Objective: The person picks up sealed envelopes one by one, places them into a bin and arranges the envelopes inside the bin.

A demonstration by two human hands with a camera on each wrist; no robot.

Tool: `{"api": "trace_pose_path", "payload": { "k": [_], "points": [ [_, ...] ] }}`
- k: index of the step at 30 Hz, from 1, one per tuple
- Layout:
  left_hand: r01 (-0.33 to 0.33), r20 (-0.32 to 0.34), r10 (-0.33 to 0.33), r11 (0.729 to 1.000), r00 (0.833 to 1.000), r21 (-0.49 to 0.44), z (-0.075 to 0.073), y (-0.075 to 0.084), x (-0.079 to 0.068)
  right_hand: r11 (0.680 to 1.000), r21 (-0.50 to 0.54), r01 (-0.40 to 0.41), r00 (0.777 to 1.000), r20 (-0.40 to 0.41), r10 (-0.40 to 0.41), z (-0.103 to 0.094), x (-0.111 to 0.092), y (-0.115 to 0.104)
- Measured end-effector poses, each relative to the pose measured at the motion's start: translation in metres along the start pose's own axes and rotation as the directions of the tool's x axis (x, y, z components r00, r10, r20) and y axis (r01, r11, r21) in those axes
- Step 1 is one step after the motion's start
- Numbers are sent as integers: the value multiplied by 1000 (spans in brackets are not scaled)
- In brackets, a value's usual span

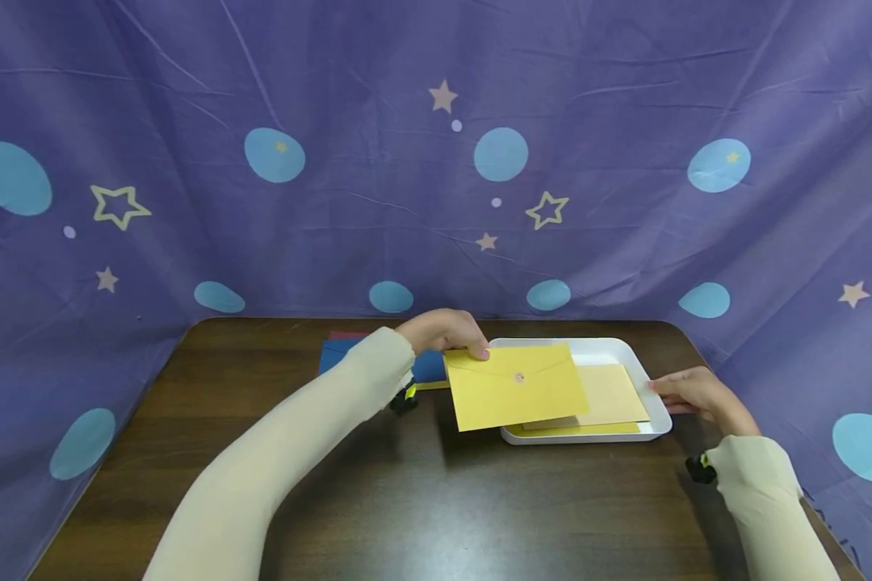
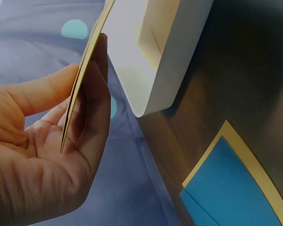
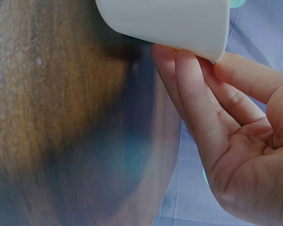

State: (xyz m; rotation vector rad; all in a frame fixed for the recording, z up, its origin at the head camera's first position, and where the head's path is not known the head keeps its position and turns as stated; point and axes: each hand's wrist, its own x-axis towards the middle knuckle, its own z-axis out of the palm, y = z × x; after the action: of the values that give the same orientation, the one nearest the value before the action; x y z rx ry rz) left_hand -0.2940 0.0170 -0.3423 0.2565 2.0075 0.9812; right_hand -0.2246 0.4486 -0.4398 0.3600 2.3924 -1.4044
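Note:
My left hand [image 1: 446, 331] pinches a yellow envelope [image 1: 509, 399] at its upper left corner, thumb on the flap side. In the left wrist view the envelope [image 2: 87, 59] is edge-on between thumb and curled fingers of the hand [image 2: 47, 169]. It overlaps the left part of a white tray [image 1: 610, 349] in the head view. Inside the tray lie a cream envelope [image 1: 614, 395] and, beneath it, another yellow one [image 1: 596, 429]. At the tray's right end my right hand [image 1: 701, 391] grips the wall; in the right wrist view its thumb and fingertips meet the tray [image 3: 170, 21].
Left of the tray, partly behind my left arm, a blue envelope [image 1: 430, 367] lies over a yellow one [image 1: 432, 386], with a red one [image 1: 349, 334] showing behind. All stand on a dark wooden table [image 1: 443, 500], backed by a purple cloth [image 1: 378, 161] with stars.

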Motion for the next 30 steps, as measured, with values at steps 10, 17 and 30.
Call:
{"api": "trace_pose_path", "payload": {
  "k": [10, 17, 30],
  "points": [
    [22, -8, -21, 991, 1000, 131, 8, 5, 14, 1000, -4, 8, 1000, 4, -8, 0, 1, 0],
    [64, -30, -61, 993, 998, 97, 12, 7, 19, 1000, 1, 16, 1000, 12, -16, 2, 1, 0],
    [53, -147, -82, 980, 986, -189, 16, 4, 17, 1000, 20, 7, 1000, 7, -7, -1, 3, -1]
  ]
}}
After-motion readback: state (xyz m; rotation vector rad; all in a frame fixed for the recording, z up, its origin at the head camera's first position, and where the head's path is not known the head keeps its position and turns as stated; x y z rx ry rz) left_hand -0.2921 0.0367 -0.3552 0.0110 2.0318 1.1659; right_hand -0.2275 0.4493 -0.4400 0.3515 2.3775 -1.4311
